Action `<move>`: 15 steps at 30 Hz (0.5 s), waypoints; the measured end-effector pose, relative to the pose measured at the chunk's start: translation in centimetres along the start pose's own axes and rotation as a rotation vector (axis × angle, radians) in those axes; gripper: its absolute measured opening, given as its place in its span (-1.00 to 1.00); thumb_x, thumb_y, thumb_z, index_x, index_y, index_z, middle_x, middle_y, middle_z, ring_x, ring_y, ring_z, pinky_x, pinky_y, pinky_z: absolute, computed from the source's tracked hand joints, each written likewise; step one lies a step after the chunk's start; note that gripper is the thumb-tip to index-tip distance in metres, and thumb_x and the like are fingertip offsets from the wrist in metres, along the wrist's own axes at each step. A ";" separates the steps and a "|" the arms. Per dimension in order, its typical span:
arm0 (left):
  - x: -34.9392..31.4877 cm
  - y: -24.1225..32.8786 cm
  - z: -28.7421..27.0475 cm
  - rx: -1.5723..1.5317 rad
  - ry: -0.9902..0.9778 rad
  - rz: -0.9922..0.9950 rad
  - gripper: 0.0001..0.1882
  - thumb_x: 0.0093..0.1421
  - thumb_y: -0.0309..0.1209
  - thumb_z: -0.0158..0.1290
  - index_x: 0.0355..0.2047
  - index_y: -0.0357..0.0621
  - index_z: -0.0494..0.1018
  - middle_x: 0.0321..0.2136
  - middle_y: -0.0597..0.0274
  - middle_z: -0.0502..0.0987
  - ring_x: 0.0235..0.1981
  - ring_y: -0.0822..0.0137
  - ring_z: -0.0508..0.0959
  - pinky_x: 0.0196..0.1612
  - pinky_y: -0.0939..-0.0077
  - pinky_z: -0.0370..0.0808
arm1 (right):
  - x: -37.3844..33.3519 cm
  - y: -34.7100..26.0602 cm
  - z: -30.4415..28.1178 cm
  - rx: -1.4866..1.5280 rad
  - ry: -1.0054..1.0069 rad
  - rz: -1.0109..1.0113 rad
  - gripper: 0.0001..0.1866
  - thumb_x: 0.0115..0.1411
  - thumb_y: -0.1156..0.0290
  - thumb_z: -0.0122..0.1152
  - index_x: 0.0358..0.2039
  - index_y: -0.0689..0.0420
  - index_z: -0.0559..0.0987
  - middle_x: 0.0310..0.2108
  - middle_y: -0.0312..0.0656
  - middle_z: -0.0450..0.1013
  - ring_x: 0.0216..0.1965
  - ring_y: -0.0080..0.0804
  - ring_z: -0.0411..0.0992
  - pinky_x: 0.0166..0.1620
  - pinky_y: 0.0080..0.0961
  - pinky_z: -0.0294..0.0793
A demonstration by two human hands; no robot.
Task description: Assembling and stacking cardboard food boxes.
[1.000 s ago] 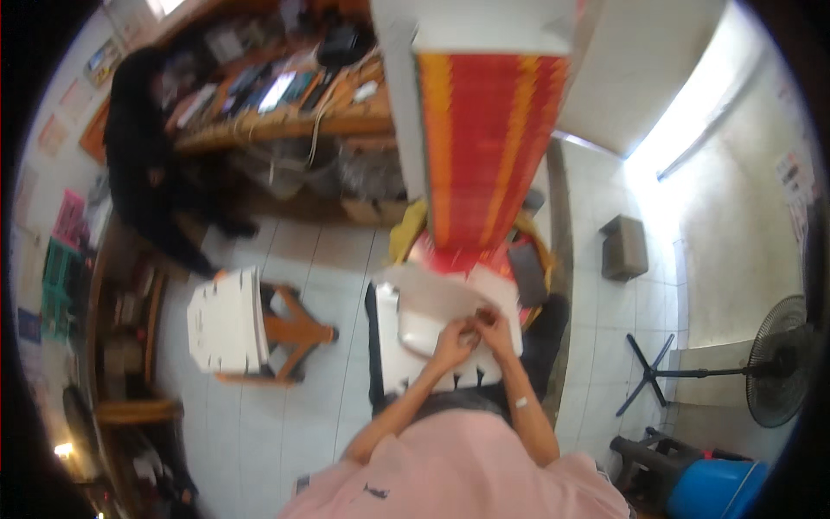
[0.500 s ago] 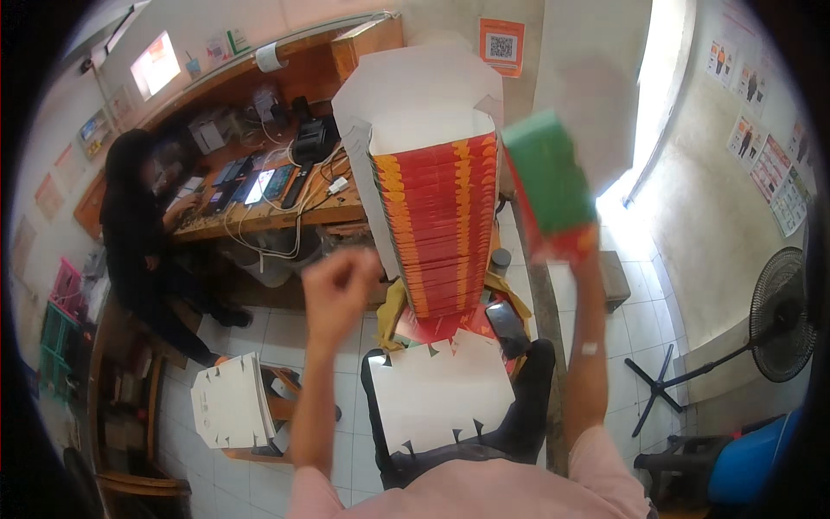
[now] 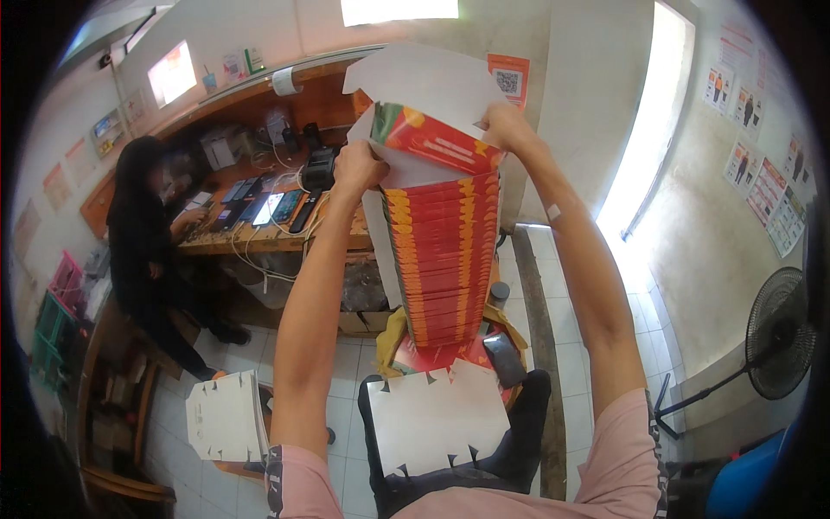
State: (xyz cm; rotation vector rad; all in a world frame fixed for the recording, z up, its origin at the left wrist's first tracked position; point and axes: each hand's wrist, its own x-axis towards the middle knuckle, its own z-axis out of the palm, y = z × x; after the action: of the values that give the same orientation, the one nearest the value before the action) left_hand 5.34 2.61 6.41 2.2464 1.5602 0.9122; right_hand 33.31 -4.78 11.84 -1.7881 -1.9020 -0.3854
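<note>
A tall stack of nested red and orange printed cardboard cartons rises in front of me. Over its top, a carton with a red front and a green corner sits tilted, its pale inner flap standing up behind. My left hand is closed round the left side of this carton. At its right corner, my right hand pinches the edge with curled fingers. Flat white cardboard sheets with small dark notches along their edges lie across my lap.
A dark phone lies beside the stack's base. More white sheets rest on a stool at left. Behind it, a person in black works at a wooden desk with phones and cables. A fan stands at right.
The red and green carton has moved from the right, in my right hand, onto the stack's top. My left hand has risen and gripped its left side.
</note>
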 end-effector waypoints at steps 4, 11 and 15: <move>0.2 -1.0 -0.1 -0.045 0.031 0.015 -0.68 -0.06 -0.30 0.24 -0.34 -0.29 0.67 -0.40 -0.14 0.67 -0.21 0.00 0.70 -0.06 0.25 0.59 | -0.8 -0.3 -0.7 -0.043 -0.063 0.080 -0.79 -0.25 0.47 0.38 -0.57 0.33 0.61 -0.51 0.18 0.51 -0.37 0.02 0.58 -0.30 -0.27 0.58; -0.2 -1.2 -0.8 -0.247 -0.040 0.037 -0.70 -0.05 -0.35 0.17 -0.38 -0.34 0.67 -0.54 -0.05 0.66 -0.43 0.19 0.73 -0.24 0.40 0.63 | -2.0 -3.8 -1.1 -0.400 -0.085 0.194 -0.77 -0.10 0.61 0.29 -0.35 0.24 0.69 -0.24 0.10 0.60 -0.12 0.02 0.59 -0.11 -0.20 0.63; -0.1 -1.0 -0.6 -0.174 0.076 0.065 -0.75 -0.02 -0.38 0.17 -0.40 -0.33 0.68 -0.55 -0.03 0.66 -0.47 0.21 0.73 -0.24 0.42 0.64 | -1.2 -6.5 -1.6 -0.507 -0.260 0.192 -0.80 -0.01 0.55 0.29 -0.31 0.19 0.70 -0.18 0.06 0.61 -0.09 -0.01 0.59 -0.08 -0.23 0.63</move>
State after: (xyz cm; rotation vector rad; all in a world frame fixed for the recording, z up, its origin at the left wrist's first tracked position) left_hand 4.17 2.86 6.31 2.1744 1.3870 1.1180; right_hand 27.19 -7.29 13.41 -2.4323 -1.8920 -0.6351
